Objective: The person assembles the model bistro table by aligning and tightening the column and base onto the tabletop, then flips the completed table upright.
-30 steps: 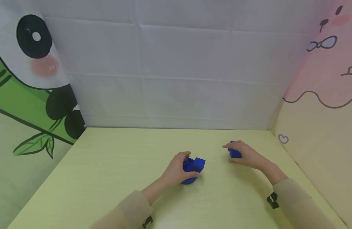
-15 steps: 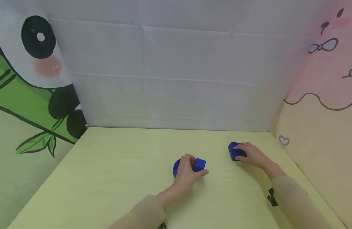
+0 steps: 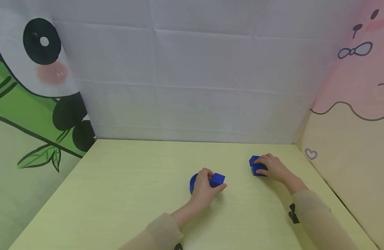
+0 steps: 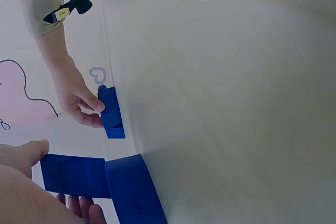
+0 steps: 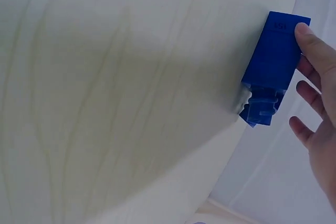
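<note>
My left hand (image 3: 203,189) is at a blue part (image 3: 217,180) with a square block at the right and a rounded section at the left. In the left wrist view, the thumb touches a corner of its block (image 4: 73,176), while the curled fingers lie along the opposite edge. Farther to the right, my right hand (image 3: 273,168) grips an oblong blue block (image 3: 259,169). The right wrist view shows the thumb on that block's marked end (image 5: 286,24), fingers behind it, and a ridged, uneven portion (image 5: 260,103) at the other end.
Both parts are on or just over a pale yellow table (image 3: 132,180). A white sheet (image 3: 195,80) stands behind it. Printed cartoon panels, green at left (image 3: 35,121) and pink at right (image 3: 345,86), flank the table.
My left hand has shifted right, from the rounded section to the square block, exposing the rounded edge. The right hand has moved slightly right along its block. Little differs in the last half second.
</note>
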Motion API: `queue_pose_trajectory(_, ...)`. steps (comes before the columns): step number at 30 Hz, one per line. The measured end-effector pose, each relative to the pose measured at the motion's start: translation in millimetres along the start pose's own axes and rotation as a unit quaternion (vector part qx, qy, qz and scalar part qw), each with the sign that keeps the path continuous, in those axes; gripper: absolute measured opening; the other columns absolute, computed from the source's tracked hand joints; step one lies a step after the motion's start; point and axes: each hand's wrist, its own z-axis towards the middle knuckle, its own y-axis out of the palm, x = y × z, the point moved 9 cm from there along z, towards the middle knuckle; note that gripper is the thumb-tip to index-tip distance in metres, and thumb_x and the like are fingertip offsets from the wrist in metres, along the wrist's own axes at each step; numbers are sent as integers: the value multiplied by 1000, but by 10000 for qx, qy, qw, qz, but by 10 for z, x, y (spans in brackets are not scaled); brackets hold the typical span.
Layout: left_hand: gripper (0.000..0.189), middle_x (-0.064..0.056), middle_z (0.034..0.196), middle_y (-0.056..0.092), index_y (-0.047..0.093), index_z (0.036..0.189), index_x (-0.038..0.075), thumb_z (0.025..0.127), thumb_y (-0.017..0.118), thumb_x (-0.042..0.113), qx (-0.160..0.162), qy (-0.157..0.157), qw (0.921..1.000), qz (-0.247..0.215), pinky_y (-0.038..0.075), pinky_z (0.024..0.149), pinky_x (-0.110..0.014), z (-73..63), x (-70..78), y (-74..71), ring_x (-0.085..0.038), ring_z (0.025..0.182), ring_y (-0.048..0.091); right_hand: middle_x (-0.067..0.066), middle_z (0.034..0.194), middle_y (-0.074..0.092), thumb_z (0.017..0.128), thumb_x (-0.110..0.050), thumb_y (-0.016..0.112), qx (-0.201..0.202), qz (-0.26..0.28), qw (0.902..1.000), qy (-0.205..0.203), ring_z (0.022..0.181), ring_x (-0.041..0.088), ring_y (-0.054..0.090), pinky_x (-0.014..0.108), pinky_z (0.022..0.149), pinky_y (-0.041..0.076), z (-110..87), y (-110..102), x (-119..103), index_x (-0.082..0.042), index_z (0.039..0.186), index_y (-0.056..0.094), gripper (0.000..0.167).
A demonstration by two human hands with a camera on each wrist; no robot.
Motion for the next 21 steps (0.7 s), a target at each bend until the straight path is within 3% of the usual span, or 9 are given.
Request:
queue_pose_trajectory(6,46,-2,103,55,53,108,9,76,79,31,-200,176,9995,161,50,84,-34,34,10,-32,-18,96,53,13,108,64,82,-27,73,108,6,9999,83,106,35,51,59,87,38,5,-66,-5,-7,108,67,33)
queue_pose_trajectory(12,43,-3,101,53,57,108,10,77,78,30,-558,487,9970,231,49,81,-32,61,27,-88,-17,93,51,14,103,64,84,-24,71,346,616,9975,98,97,32,56,52,85,45,-12,-253,-58,0,112,64,38)
queue_pose_trajectory(21,41,-4,106,58,62,111,10,79,77,29,-1115,876,9891,399,51,84,-36,87,83,-219,-19,97,56,7,95,63,84,-24,72,867,1218,9887,70,86,23,58,40,73,51,-9,-639,-217,-2,117,62,41)
